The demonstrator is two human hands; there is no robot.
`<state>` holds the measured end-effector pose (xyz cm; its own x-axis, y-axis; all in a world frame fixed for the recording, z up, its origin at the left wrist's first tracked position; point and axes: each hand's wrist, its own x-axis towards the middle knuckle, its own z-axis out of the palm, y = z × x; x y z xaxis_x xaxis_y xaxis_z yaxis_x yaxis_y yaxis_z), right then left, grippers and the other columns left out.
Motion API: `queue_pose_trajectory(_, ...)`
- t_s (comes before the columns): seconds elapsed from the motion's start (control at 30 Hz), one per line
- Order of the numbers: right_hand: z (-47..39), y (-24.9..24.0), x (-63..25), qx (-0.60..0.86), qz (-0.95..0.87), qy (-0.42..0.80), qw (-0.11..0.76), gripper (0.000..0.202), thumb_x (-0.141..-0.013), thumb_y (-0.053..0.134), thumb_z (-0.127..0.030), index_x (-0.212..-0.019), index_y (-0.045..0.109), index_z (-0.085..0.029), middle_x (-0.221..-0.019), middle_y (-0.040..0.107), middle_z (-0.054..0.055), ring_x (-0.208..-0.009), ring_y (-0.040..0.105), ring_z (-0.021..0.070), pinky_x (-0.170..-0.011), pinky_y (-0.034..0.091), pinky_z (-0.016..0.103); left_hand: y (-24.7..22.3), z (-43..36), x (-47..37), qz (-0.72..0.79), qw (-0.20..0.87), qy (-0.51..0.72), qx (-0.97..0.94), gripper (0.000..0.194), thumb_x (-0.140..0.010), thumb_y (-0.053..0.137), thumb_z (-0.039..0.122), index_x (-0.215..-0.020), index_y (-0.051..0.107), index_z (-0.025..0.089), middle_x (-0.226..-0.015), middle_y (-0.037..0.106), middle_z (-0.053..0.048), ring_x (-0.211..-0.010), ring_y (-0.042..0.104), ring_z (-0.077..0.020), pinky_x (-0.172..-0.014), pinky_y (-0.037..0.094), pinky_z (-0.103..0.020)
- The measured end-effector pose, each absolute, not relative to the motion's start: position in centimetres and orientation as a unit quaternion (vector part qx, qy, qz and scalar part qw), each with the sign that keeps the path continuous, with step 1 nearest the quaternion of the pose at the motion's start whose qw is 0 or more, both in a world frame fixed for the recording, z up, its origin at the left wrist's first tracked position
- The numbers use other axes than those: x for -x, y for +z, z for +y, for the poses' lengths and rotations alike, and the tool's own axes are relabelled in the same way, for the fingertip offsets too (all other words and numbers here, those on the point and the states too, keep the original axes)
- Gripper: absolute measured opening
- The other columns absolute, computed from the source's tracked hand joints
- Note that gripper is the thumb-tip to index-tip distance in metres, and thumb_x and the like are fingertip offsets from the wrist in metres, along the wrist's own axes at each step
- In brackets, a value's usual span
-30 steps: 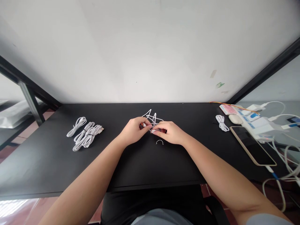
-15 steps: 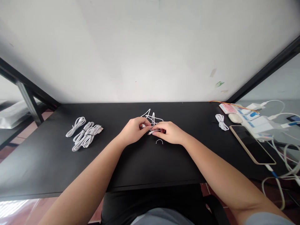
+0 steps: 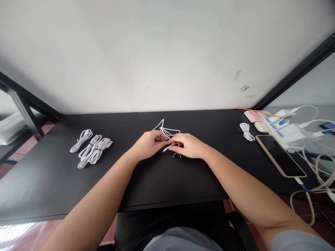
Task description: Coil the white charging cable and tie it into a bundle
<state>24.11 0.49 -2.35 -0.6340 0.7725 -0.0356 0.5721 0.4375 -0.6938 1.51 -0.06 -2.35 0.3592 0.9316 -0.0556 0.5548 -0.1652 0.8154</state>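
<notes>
A white charging cable (image 3: pixel 162 124) lies in loose loops on the black table, its far loops reaching toward the wall. My left hand (image 3: pixel 149 143) is closed on the cable from the left, with part of it hidden behind the fingers. From the right, my right hand (image 3: pixel 186 145) pinches the same cable, and the fingertips of both hands meet. One plug (image 3: pixel 165 149) of the cable sticks out below the right fingers. Just in front of the right hand a short white twist tie (image 3: pixel 177 154) lies bent in an arc on the table.
Several bundled white cables (image 3: pixel 94 150) lie at the left of the table (image 3: pixel 146 188). On the right are another coiled cable (image 3: pixel 246 131), a phone (image 3: pixel 280 156) with a cord plugged in, a pale rounded object (image 3: pixel 262 127) and a power strip (image 3: pixel 277 130) with chargers.
The far cable loops have shifted shape and drawn together slightly between the hands. Both hands stay close together on the cable. The view has tilted a little.
</notes>
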Motion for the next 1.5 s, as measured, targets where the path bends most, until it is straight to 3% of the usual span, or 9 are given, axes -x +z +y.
queue_pose_trajectory(1.5, 0.55, -2.41, -24.23, 0.385, -0.85, 0.329, 0.144, 0.031, -0.095, 0.064, -0.041, -0.118, 0.074, -0.022, -0.098, 0.069, 0.003, -0.079, 0.058, 0.011, -0.074, 0.044, 0.026, -2.09, -0.21, -1.75, 0.513, 0.396, 0.237, -0.724, 0.049, -0.079, 0.07, 0.065, -0.094, 0.075, 0.018, -0.095, 0.076, -0.004, -0.082, 0.067, -0.0091, -0.074, 0.051, -0.019)
